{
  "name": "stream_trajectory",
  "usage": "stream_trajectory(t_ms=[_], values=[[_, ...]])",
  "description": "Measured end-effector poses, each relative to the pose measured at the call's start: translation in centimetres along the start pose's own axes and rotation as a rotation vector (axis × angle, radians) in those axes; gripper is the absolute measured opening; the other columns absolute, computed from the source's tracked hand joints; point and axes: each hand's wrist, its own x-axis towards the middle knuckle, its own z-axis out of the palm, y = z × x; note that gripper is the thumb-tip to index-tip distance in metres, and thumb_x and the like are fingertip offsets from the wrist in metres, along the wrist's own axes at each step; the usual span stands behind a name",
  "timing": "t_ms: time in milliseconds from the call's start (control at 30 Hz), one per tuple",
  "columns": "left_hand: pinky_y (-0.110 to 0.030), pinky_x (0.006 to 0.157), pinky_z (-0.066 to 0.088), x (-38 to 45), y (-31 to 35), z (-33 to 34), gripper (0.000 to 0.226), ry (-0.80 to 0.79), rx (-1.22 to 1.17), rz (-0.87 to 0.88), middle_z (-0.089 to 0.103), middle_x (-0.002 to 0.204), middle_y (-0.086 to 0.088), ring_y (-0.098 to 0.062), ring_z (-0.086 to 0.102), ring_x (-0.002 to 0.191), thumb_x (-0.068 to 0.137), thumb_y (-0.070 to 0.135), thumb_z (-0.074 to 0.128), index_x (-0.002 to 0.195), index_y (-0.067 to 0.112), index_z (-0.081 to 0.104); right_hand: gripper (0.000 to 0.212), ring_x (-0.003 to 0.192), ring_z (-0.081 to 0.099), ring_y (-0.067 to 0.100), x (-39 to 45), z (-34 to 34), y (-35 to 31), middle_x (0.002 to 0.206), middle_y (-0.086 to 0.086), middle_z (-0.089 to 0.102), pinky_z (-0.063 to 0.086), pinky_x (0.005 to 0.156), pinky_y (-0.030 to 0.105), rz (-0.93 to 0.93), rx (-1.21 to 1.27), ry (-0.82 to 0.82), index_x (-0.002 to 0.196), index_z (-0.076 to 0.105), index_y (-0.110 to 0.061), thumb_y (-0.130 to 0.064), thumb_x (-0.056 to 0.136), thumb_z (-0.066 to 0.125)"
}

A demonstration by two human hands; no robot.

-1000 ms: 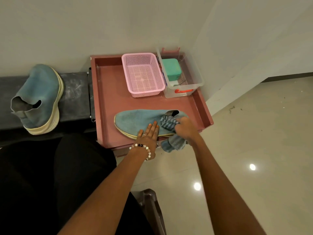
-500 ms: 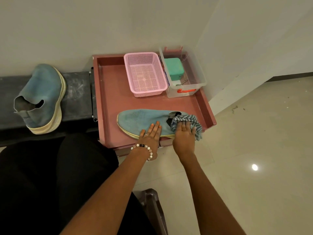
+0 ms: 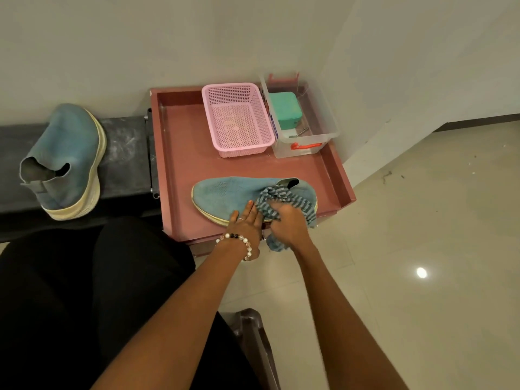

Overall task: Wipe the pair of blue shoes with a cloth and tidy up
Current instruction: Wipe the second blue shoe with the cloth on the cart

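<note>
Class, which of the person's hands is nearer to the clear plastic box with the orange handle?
The right hand, gripping the striped cloth on the shoe's heel end, below the clear plastic box. The left hand rests further left, mid-shoe.

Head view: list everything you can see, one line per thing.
blue shoes: 2, blue with cream soles; one on the tray, one on the dark bench.
cloth: 1, blue-grey striped, on the tray shoe.
tray: 1, reddish.
basket: 1, pink, on the tray.
clear box: 1, beside the basket.
green case: 1, inside the clear box.
bench: 1, dark.
bracelet: 1, beaded, left wrist.
left hand: flat on the shoe.
right hand: grips the cloth.
</note>
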Motion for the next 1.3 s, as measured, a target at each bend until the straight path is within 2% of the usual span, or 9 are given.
stream_trajectory(t_ms=[167, 333, 500, 633, 767, 833, 1000, 1167, 1300], values=[[-0.044, 0.118, 0.003, 0.0, -0.4, 0.1, 0.094, 0.040, -0.046, 0.030, -0.030, 0.154, -0.007, -0.022, -0.019, 0.145, 0.088, 0.020, 0.058, 0.151, 0.007, -0.011, 0.063, 0.119, 0.054, 0.030, -0.4, -1.1, 5.0, 0.124, 0.010, 0.062, 0.034, 0.108, 0.046, -0.300, -0.205, -0.100, 0.120, 0.064, -0.012, 0.001, 0.059, 0.056], [-0.043, 0.118, 0.003, 0.3, -0.5, 0.2, 0.099, 0.059, -0.108, 0.027, -0.031, 0.154, -0.002, -0.020, -0.018, 0.145, 0.088, 0.016, 0.058, 0.148, 0.011, -0.021, 0.054, 0.133, 0.041, 0.019, -0.8, -2.3, 5.4, 0.134, 0.002, 0.056, -0.013, 0.109, 0.059, -0.089, -0.668, 0.023, 0.132, 0.052, -0.019, -0.003, 0.080, 0.055], [-0.045, 0.118, 0.002, 0.5, -0.5, 0.5, 0.095, 0.043, -0.074, 0.032, -0.030, 0.154, -0.004, -0.021, -0.020, 0.145, 0.089, 0.025, 0.056, 0.151, 0.012, -0.015, 0.047, 0.134, 0.033, 0.033, -0.6, 3.2, -0.8, 0.139, 0.020, 0.045, 0.016, 0.114, 0.050, 0.206, -0.398, 0.050, 0.132, 0.046, 0.000, -0.010, 0.086, 0.045], [-0.046, 0.118, -0.001, 0.4, -0.7, 0.2, 0.089, -0.012, -0.056, 0.058, -0.026, 0.155, -0.007, -0.024, -0.022, 0.144, 0.091, 0.032, 0.052, 0.151, 0.012, -0.011, 0.053, 0.116, 0.055, 0.030, -2.0, 2.3, -0.4, 0.119, 0.018, 0.062, 0.037, 0.103, 0.029, 0.063, 0.132, 0.131, 0.117, 0.063, 0.000, -0.006, 0.067, 0.045], [-0.043, 0.118, 0.001, -0.1, -0.6, 0.1, 0.096, 0.038, -0.090, 0.058, -0.031, 0.153, -0.006, -0.022, -0.020, 0.145, 0.089, 0.018, 0.055, 0.148, 0.009, -0.020, 0.044, 0.109, 0.058, 0.017, -3.9, -2.9, 2.3, 0.117, 0.011, 0.066, 0.036, 0.090, 0.009, 0.007, 0.097, 0.056, 0.110, 0.070, -0.007, 0.003, 0.073, 0.048], [-0.042, 0.118, 0.002, -0.3, -0.7, 0.1, 0.096, 0.033, -0.102, 0.045, -0.031, 0.154, -0.005, -0.021, -0.019, 0.145, 0.089, 0.016, 0.055, 0.148, 0.009, -0.021, 0.038, 0.088, 0.063, 0.024, -3.0, -4.3, 3.1, 0.100, 0.014, 0.071, 0.042, 0.071, 0.011, 0.186, 0.091, 0.235, 0.100, 0.072, -0.005, 0.009, 0.076, 0.046], [-0.040, 0.118, 0.006, -1.1, -1.5, 0.6, 0.091, 0.047, -0.037, 0.048, -0.029, 0.155, -0.005, -0.021, -0.014, 0.146, 0.091, 0.016, 0.051, 0.149, 0.009, -0.020, 0.046, 0.083, 0.062, 0.023, -1.2, -7.4, 3.8, 0.095, 0.010, 0.068, 0.053, 0.074, 0.030, 0.508, 0.511, 0.948, 0.113, 0.065, -0.007, 0.010, 0.078, 0.041], [-0.041, 0.119, 0.006, -1.7, -1.8, 0.5, 0.086, 0.081, -0.017, 0.020, -0.029, 0.155, -0.001, -0.019, -0.014, 0.146, 0.092, 0.009, 0.044, 0.148, 0.012, -0.021, 0.065, 0.131, 0.039, 0.033, -1.0, -1.9, 4.2, 0.143, 0.017, 0.041, 0.033, 0.106, 0.032, 0.200, 0.185, 0.229, 0.145, 0.031, -0.006, 0.011, 0.083, 0.043], [-0.044, 0.119, 0.002, -2.0, -2.2, 0.1, 0.082, 0.094, -0.025, -0.042, -0.029, 0.155, 0.003, -0.019, -0.015, 0.146, 0.093, 0.008, 0.040, 0.149, 0.013, -0.021, 0.079, 0.145, -0.004, 0.032, -2.6, 1.9, 2.9, 0.157, 0.015, 0.000, 0.002, 0.116, 0.034, 0.234, 0.154, 0.181, 0.149, 0.009, -0.003, 0.000, 0.081, 0.050]])
